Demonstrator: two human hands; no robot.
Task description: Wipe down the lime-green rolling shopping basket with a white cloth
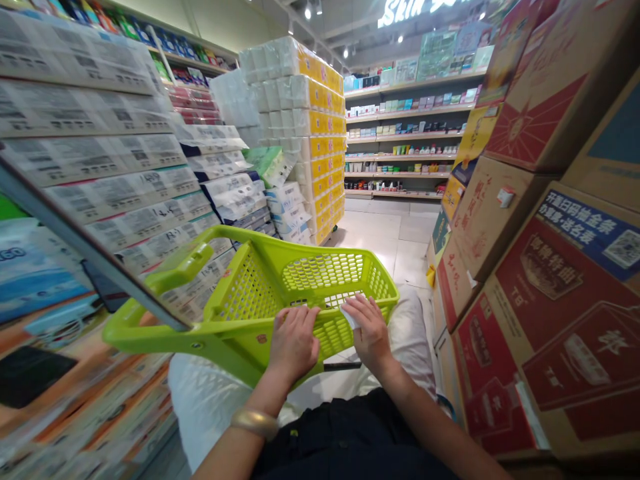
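A lime-green plastic shopping basket (260, 287) lies tipped on its side across my lap, its open mouth facing away and its handle (150, 313) swung out to the left. My left hand (294, 341) rests on the basket's mesh side with the fingers curled over it. My right hand (371, 332) presses a small white cloth or wipe (349, 316) against the mesh close to the rim, fingers closed round it. A gold bangle (255, 421) sits on my left wrist.
Stacked tissue packs (100, 160) rise on the left, with paper-roll towers (305, 133) behind them. Red and brown cartons (540, 267) are piled at the right. A tiled aisle (395, 240) leads toward shelves (405, 140) of goods. A white bag or cushion (210, 400) lies under the basket.
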